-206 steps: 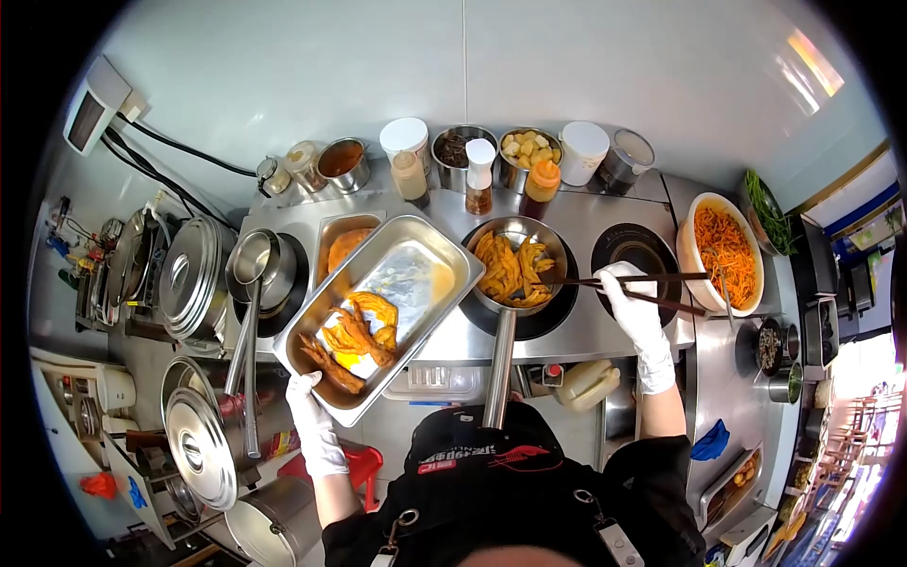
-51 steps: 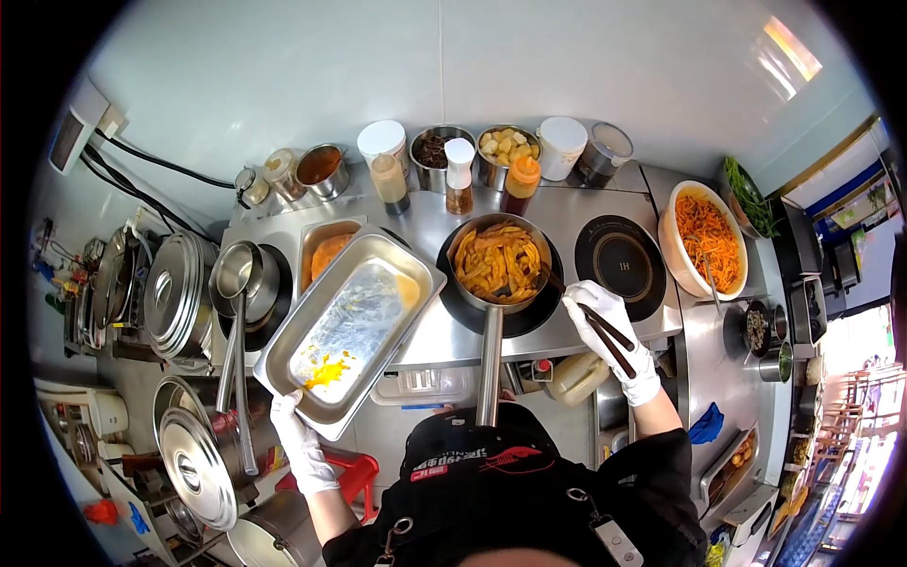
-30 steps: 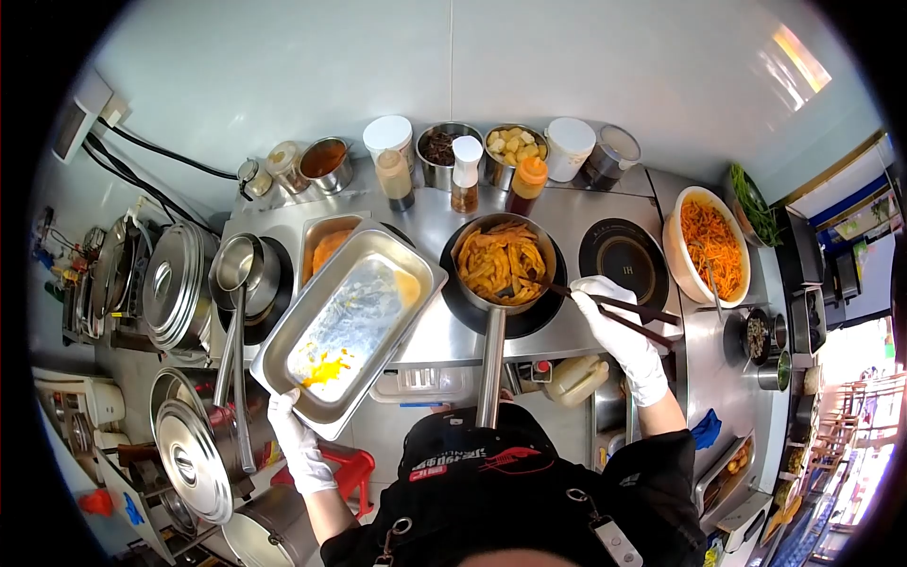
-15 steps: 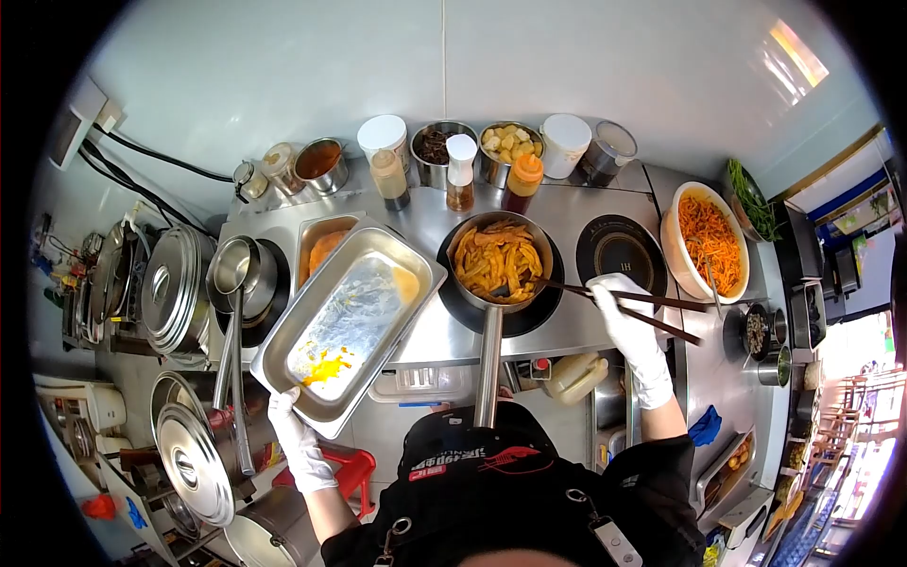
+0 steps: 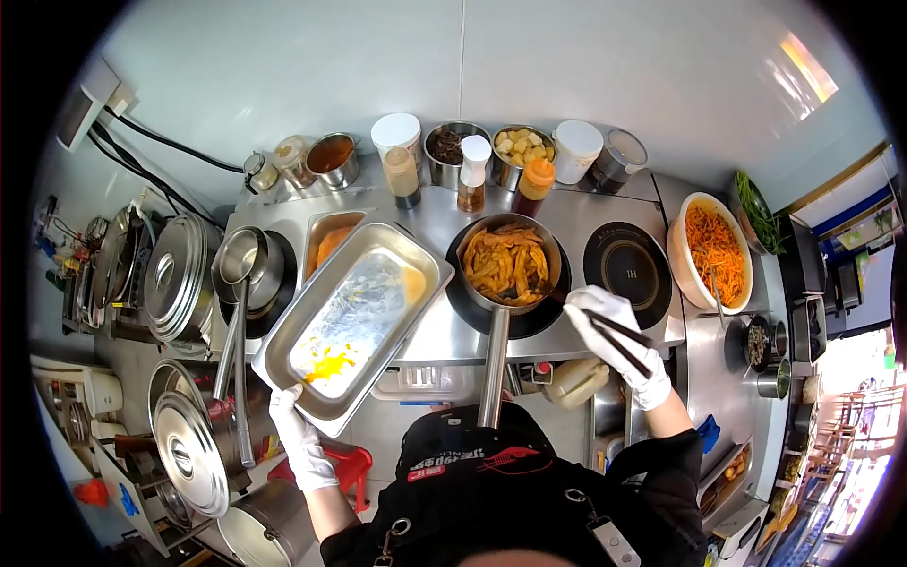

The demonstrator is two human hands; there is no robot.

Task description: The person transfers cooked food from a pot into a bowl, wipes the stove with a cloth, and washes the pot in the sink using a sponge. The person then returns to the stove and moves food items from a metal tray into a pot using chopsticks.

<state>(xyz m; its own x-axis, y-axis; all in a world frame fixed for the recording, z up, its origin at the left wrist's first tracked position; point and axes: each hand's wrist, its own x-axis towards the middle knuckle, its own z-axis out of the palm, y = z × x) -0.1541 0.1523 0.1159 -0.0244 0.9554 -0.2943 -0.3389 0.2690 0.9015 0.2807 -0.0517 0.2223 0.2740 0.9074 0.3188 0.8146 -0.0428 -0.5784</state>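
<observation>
My gloved left hand [image 5: 300, 439] grips the lower corner of a steel food pan [image 5: 364, 293], which is tilted beside the stove. Yellow-orange sauce smears and a pale film coat its inside. In my gloved right hand [image 5: 614, 335] is a pair of dark chopsticks [image 5: 621, 327], their tips at the right rim of a saucepan. This long-handled saucepan [image 5: 494, 369] sits on a black round burner, its handle toward me. Yellow-brown, sauced pieces of food [image 5: 506, 262] fill it; their exact kind I cannot tell.
Sauce bottles [image 5: 534, 184] and several tubs line the back. A second burner [image 5: 630, 274] lies to the right, with a bowl of shredded carrot [image 5: 713, 250] beyond. Ladles [image 5: 241, 350] rest in a pot at left, near lidded pots [image 5: 178, 274]. A red stool [image 5: 351, 470] stands below.
My right hand has drawn slightly left and down, and the chopsticks have turned steeper, their tips moving from the food to the saucepan's right rim. My left hand still holds the food pan.
</observation>
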